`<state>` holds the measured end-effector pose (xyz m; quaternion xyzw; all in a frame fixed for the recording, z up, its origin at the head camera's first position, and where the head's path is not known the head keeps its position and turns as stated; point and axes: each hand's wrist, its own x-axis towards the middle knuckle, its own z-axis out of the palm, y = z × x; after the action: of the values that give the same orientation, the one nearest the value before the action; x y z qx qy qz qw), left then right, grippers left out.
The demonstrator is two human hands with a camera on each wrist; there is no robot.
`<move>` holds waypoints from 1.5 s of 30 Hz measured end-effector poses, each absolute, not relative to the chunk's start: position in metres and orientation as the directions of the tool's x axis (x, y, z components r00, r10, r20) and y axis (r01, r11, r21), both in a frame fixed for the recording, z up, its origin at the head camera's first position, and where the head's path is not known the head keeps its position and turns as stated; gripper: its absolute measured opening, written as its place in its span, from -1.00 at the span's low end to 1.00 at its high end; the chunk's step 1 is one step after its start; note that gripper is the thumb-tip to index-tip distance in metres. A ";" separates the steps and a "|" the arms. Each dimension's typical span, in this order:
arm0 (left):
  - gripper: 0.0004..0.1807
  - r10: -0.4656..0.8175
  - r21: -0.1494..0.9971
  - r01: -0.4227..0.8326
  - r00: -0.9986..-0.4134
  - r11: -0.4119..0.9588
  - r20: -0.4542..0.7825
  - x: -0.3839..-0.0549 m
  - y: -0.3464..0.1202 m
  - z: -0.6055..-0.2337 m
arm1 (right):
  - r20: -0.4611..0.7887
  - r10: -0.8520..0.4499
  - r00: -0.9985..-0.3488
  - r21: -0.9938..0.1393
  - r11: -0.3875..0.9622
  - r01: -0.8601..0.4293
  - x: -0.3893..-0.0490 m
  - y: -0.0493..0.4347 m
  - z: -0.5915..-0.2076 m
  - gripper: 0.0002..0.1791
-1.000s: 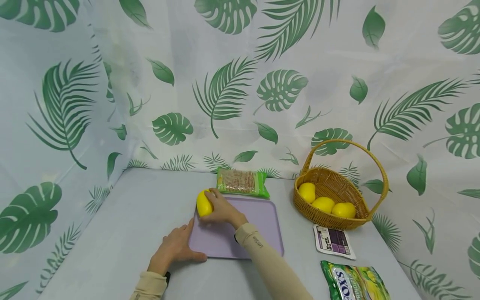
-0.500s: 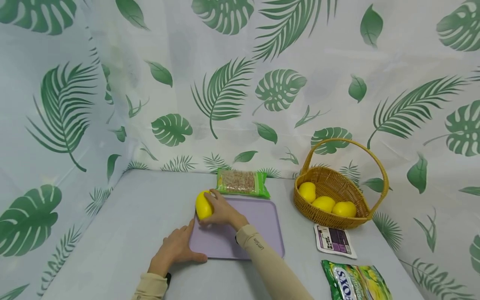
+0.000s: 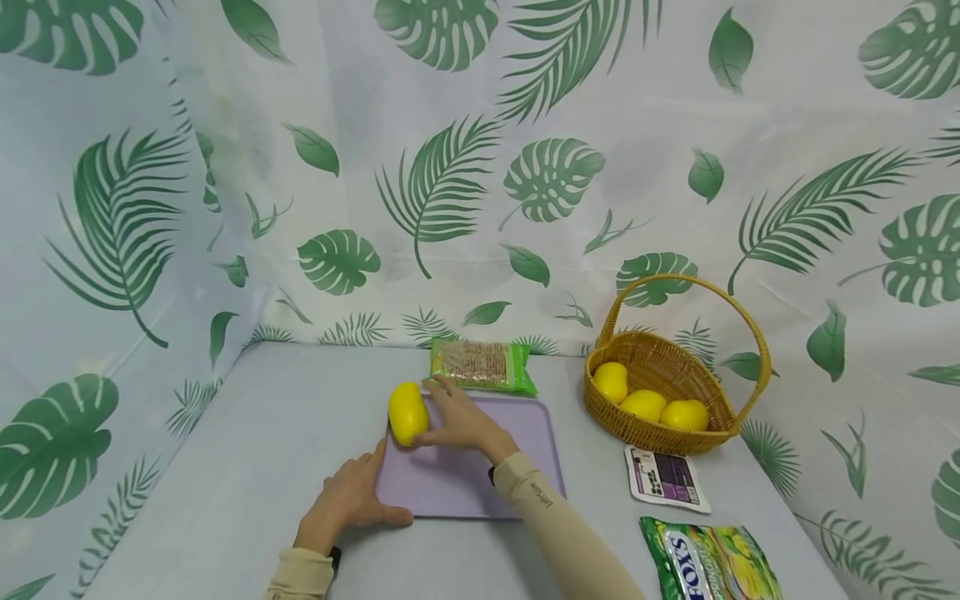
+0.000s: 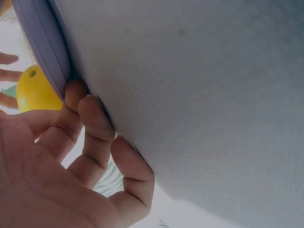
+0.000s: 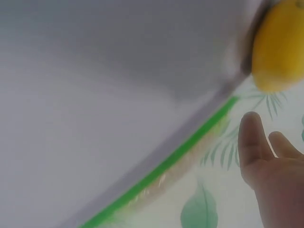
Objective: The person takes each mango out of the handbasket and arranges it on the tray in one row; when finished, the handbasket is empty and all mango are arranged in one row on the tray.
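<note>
A yellow mango (image 3: 408, 414) lies at the far left corner of a lilac tray (image 3: 480, 492). Just right of the mango, my right hand (image 3: 463, 421) is spread over the tray, its fingers apart from the fruit. The right wrist view shows a gap between the mango (image 5: 280, 47) and the extended fingers (image 5: 251, 137). My left hand (image 3: 354, 496) rests at the tray's near left corner, thumb along the front edge and fingers by the left side. In the left wrist view, bent fingertips (image 4: 97, 116) touch the table, one right at the tray's rim (image 4: 45, 45).
A wicker basket (image 3: 637, 429) with a tall handle holds several mangoes at the right. In front of it lie a purple and white packet (image 3: 667, 479) and a green Foxs bag (image 3: 712, 558). Behind the tray is a green-edged packet (image 3: 480, 365), near the leaf-patterned curtain.
My right hand has let go of the mango and drawn back slightly to the right, fingers spreading. The mango stays on the tray's corner. My left hand holds its place.
</note>
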<state>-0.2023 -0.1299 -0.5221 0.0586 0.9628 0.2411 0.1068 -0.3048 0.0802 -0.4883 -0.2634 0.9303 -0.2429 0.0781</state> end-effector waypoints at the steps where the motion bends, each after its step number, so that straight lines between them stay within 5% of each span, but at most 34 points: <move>1: 0.48 0.163 0.476 0.059 -0.970 0.878 -0.179 -0.203 -0.130 -0.522 | -0.017 -0.522 -0.853 -0.487 0.749 -0.449 -0.305 0.084 -0.486 0.13; 15: 0.50 0.151 0.490 0.037 -0.969 0.871 -0.194 -0.202 -0.128 -0.523 | -0.015 -0.395 -0.919 -0.442 0.827 -0.348 -0.305 0.171 -0.458 0.02; 27: 0.51 0.159 0.489 0.053 -0.971 0.871 -0.178 -0.201 -0.129 -0.521 | 0.121 -0.299 -0.947 -0.372 0.871 -0.322 -0.306 0.257 -0.432 -0.06; 45: 0.47 0.168 0.477 0.061 -0.968 0.877 -0.185 -0.202 -0.129 -0.521 | -0.001 -0.093 -0.996 -0.339 0.937 -0.087 -0.295 0.363 -0.428 -0.04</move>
<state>-0.2017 -0.1293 -0.5205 0.0596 0.9624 0.2407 0.1113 -0.2948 0.3633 -0.4276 -0.0460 0.9840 -0.1721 0.0088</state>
